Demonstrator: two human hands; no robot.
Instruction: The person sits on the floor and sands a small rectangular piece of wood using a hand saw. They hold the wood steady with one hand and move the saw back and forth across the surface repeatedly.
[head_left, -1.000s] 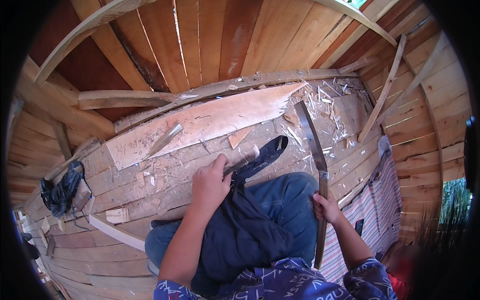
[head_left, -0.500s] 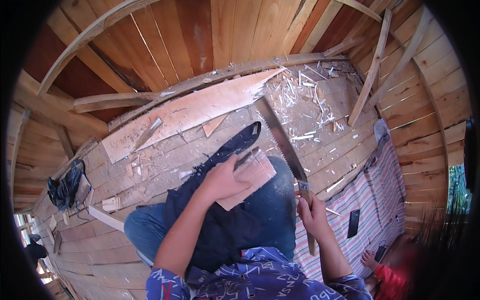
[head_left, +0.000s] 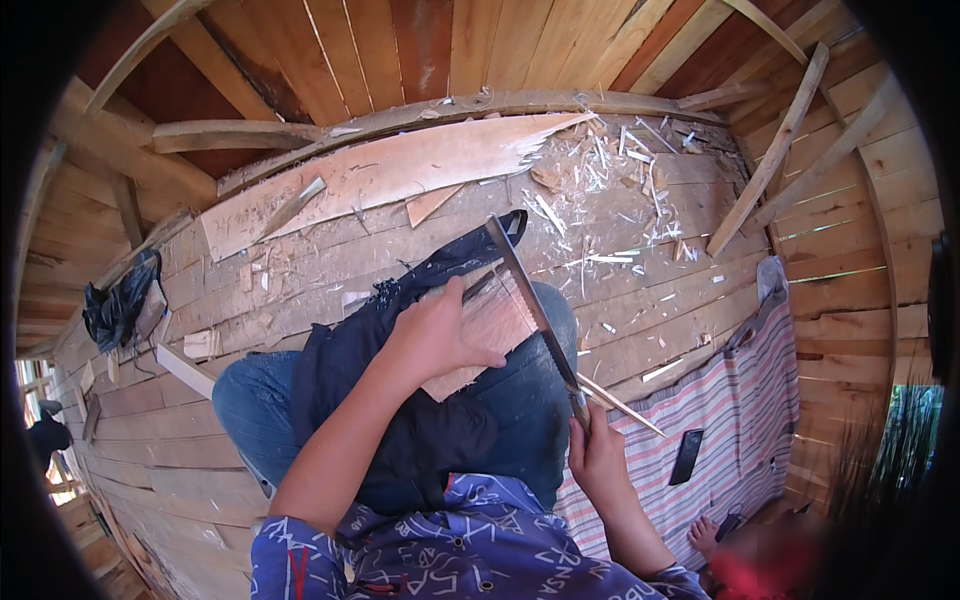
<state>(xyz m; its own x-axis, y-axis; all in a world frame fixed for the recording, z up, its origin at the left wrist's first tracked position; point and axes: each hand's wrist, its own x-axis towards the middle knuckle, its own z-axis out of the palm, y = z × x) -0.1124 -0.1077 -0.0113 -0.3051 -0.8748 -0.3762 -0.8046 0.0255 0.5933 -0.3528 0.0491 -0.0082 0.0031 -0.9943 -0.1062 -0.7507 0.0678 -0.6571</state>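
Observation:
My left hand (head_left: 432, 335) is closed round a short piece of board (head_left: 500, 312), which rests over my lap. My right hand (head_left: 598, 455) grips the handle of a hand saw (head_left: 541, 326). The saw's blade slants up and to the left, its toothed edge along the right end of the board; whether the teeth bite into the wood I cannot tell. Dark cloth (head_left: 350, 372) lies across my jeans, under the board. A thin wood strip (head_left: 625, 405) lies just right of the saw.
A long board (head_left: 370, 185) with a splintered end lies by the far wall. Wood scraps (head_left: 640, 175) litter the floor to its right. A striped mat (head_left: 730, 400) holds a phone (head_left: 686, 457). Another person's foot (head_left: 703, 535) is at the lower right. A black bag (head_left: 122, 303) lies left.
The saw has moved left, from beyond the board to its right end, and its blade is turned more edge-on. The view has shifted slightly. Both hands keep their holds.

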